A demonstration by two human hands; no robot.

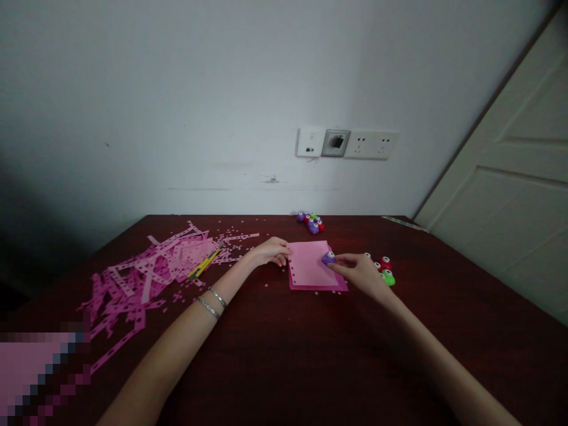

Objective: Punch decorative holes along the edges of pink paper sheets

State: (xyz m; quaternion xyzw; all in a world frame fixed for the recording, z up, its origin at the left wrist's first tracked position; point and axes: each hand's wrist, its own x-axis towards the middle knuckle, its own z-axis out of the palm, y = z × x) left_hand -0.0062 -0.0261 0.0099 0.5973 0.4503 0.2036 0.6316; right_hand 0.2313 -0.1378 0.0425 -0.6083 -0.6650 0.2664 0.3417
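A pale pink sheet of paper [308, 266] lies on top of a darker pink sheet [317, 288] in the middle of the table. Small holes run down the pale sheet's left edge. My left hand [270, 251] pinches that edge near its upper corner. At the right edge, my right hand [359, 269] grips a small purple craft punch [328, 258] with a white round top between thumb and fingers. Just beyond the right hand stand more punches, including a red one [385, 263] and a green one [389, 278]; the hand partly hides others.
Punched pink strips [146, 263] and confetti are heaped on the left, with a yellow cutter knife [205, 263] on them. Several coloured punches [312, 223] cluster at the back of the dark table [284, 367]. A narrow patterned strip [403, 223] lies back right. Wall sockets [370, 145] are behind.
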